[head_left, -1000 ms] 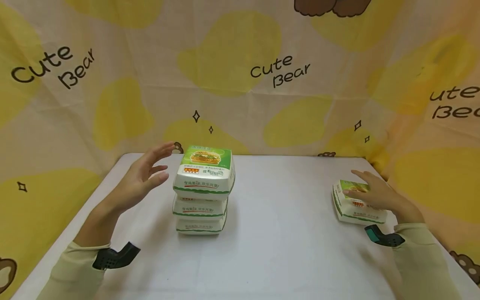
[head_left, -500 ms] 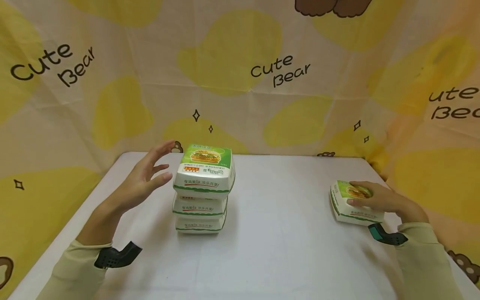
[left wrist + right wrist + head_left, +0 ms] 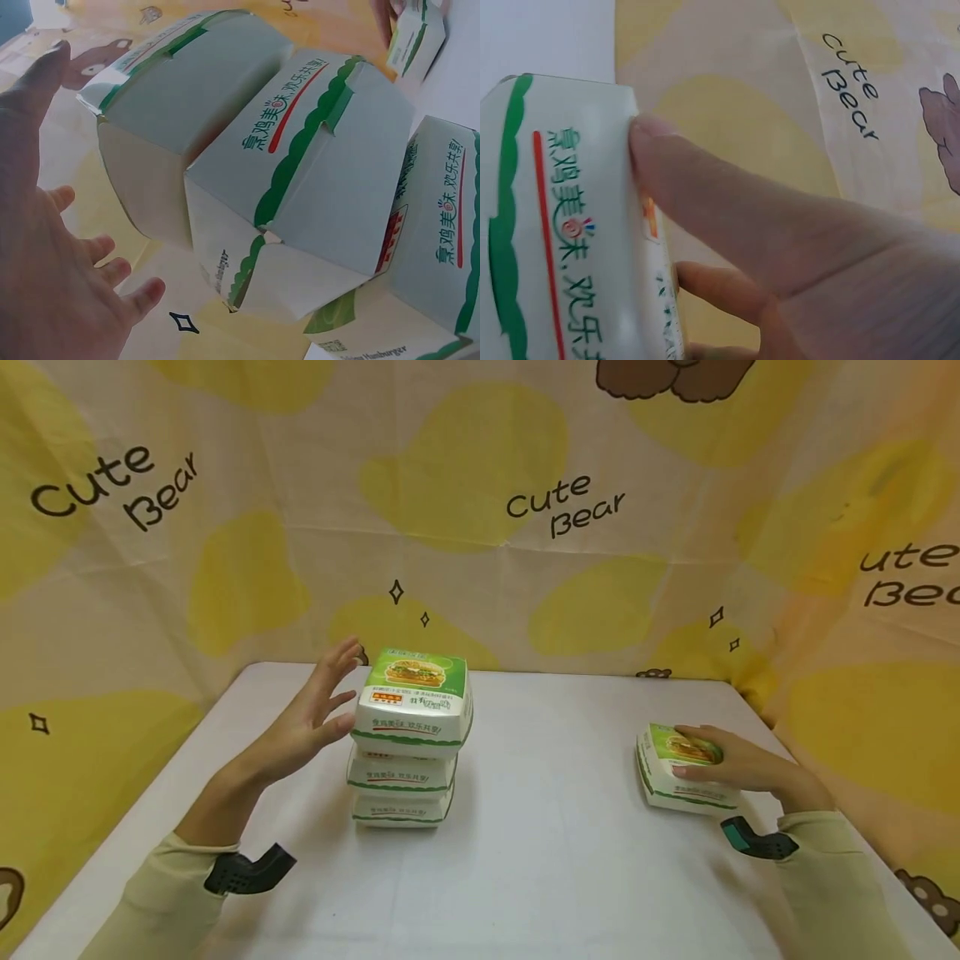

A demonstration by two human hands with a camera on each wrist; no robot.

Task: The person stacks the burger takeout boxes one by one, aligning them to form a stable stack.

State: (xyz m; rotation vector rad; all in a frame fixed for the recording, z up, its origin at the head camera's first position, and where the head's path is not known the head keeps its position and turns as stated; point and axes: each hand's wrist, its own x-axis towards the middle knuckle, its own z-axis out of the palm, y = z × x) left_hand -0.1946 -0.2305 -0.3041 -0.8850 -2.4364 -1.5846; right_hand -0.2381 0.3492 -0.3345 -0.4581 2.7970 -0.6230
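Three white-and-green paper burger boxes stand stacked left of centre: the top box (image 3: pixel 412 727), the middle box (image 3: pixel 401 775) and the bottom box (image 3: pixel 401 811). My left hand (image 3: pixel 307 727) is held up beside the top box, fingers apart and holding nothing, its thumb tip right at that box's left edge. In the left wrist view the left hand (image 3: pixel 67 262) faces the stack's sides. On the right, my right hand (image 3: pixel 738 764) grips a fourth burger box (image 3: pixel 660 781) from above. Its thumb (image 3: pixel 697 180) lies at the front top edge, with other fingers over the top.
A white table (image 3: pixel 540 860) carries the boxes. A yellow patterned cloth (image 3: pixel 465 468) with "Cute Bear" lettering hangs behind and at both sides. White tabletop lies between the stack and the right-hand box. Black devices are strapped at the left wrist (image 3: pixel 247 870) and right wrist (image 3: pixel 757 841).
The right hand has come down onto the right box and moved it to the left. The left hand has shifted slightly right, closer to the top box. The stack stays put.
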